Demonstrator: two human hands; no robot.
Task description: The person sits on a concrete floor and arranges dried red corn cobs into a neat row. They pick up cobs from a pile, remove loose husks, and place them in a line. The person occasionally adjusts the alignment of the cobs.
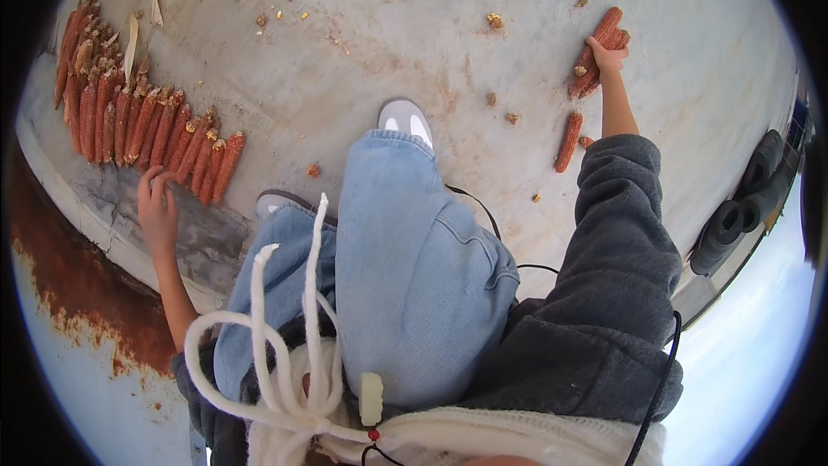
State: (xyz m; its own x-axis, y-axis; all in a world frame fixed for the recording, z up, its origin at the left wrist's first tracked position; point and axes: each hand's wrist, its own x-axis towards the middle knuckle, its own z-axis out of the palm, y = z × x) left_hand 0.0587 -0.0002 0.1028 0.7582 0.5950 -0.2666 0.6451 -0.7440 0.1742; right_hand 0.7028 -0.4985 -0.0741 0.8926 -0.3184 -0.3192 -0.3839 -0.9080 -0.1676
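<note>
Several reddish corncobs (150,122) lie side by side in a row on the concrete floor (388,32), with more heaped at the row's far left end. Against the near ends of the cobs, around the middle of the row, is my left hand (158,204), its fingers apart and holding nothing. Out to the right, my right hand (608,58) grips a small bunch of corncobs (605,29) low over or on the floor; whether they touch it I cannot tell. One loose corncob (568,142) and a short cob piece (585,142) lie just nearer to me.
Dry husks (131,45) lie by the heap. Crumbled cob bits (495,21) and kernels are scattered about the floor. A low concrete edge (97,233) runs along the left. Dark rolled objects (718,233) stand at the far right. My shoe (404,120) is between the hands.
</note>
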